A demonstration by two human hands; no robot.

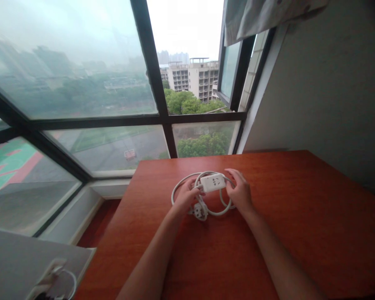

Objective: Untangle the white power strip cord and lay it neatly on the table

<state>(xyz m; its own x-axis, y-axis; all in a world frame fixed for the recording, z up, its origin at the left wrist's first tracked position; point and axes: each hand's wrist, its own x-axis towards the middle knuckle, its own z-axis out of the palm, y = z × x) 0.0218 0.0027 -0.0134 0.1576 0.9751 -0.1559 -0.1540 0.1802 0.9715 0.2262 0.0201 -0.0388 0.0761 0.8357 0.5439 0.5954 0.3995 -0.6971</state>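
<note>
A white power strip [213, 182] lies on a reddish-brown wooden table [300, 216], with its white cable [179, 185] coiled in loops around it. The white plug [200, 210] rests at the near side of the coil. My left hand [186, 196] is closed on the cable just left of the strip. My right hand [239, 191] curls over the strip's right end and the cable loops there.
Large dark-framed windows [156, 83] stand beyond the table's far edge, one pane open at the right. A grey wall [331, 91] borders the right side. At the lower left a grey surface [15, 258] carries another white cable [54, 277].
</note>
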